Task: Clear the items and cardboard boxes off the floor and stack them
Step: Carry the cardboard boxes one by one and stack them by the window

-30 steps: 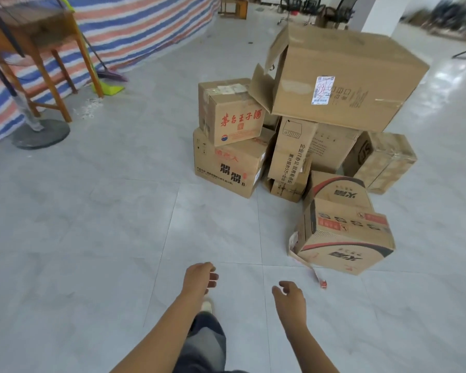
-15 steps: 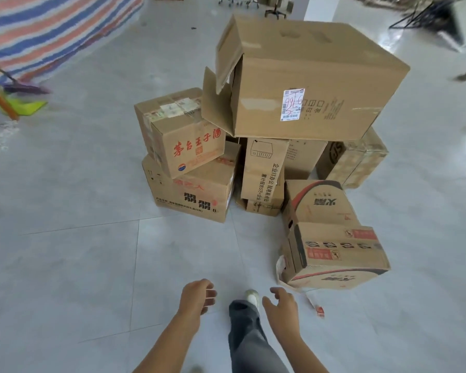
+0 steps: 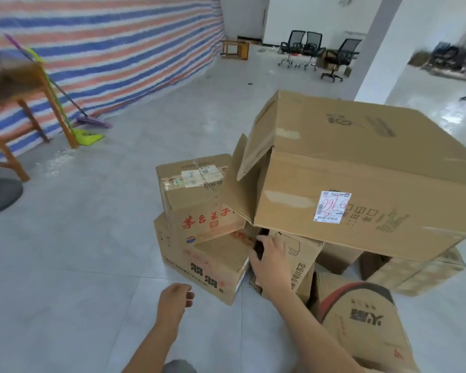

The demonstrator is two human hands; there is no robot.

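Printed in red on the small upper left box (image 3: 197, 205): "茅台王子". Handwritten in red on a white barcode sticker (image 3: 332, 207) on the big top box (image 3: 361, 162): roughly "996". Black print on the lower left box (image 3: 213, 265) and narrow middle box (image 3: 303, 265): too blurred to read.

Bright, even indoor light; brightest at far rt. Glare patches on glossy tile floor (image 3: 439, 106) there. Shadows soft, short; dark gap under large box (image 3: 361, 162). Whole frame slightly soft w/ compression smear; print on box sides fuzzy. Heavy motion blur top rt bkgd, some on striped tarp (image 3: 105, 49). Wide-angle bowing at edges: tarp stripes curve, floor joints bend. Far chairs (image 3: 312, 47) fairly sharp.
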